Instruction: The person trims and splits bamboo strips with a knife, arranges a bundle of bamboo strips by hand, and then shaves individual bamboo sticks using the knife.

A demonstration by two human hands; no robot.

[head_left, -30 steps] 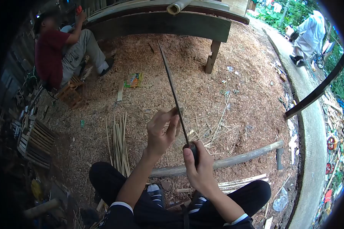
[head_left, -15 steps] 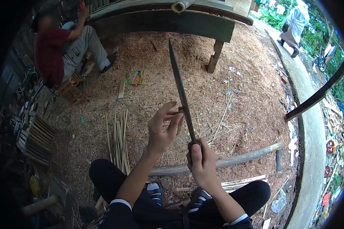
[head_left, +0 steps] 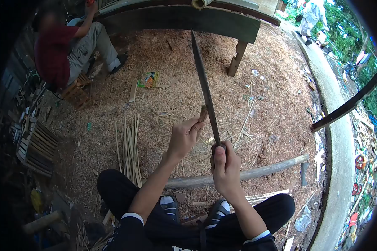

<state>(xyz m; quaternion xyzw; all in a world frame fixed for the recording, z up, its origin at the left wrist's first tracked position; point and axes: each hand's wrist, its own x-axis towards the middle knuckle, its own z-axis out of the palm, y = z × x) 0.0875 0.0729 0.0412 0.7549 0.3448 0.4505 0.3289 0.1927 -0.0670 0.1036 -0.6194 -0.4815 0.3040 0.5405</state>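
Note:
A long dark-bladed machete [head_left: 204, 81] points away from me, tip up and slightly left. My right hand [head_left: 226, 169] is wrapped round its handle, thumb on top. Left of the blade, my left hand [head_left: 184, 139] is closed on a short brown stick [head_left: 203, 113], whose upper end stands close beside the blade. Whether stick and blade touch, I cannot tell. Below my hands, a rounded wooden pole [head_left: 255, 172] lies across the ground in front of my feet.
Thin strips [head_left: 131, 148] lie in a bundle at left. A seated co-worker [head_left: 56, 54] is beside a long wooden bench [head_left: 176, 20]. A slatted crate [head_left: 37, 148] stands at far left. A dark slanting post [head_left: 347, 102] rises at right before a concrete path [head_left: 337, 138].
My left fingers, loosely spread around the stick before, have closed on it, and more of it shows upright. Both hands and the machete have shifted slightly right. A walking person has moved farther along the path.

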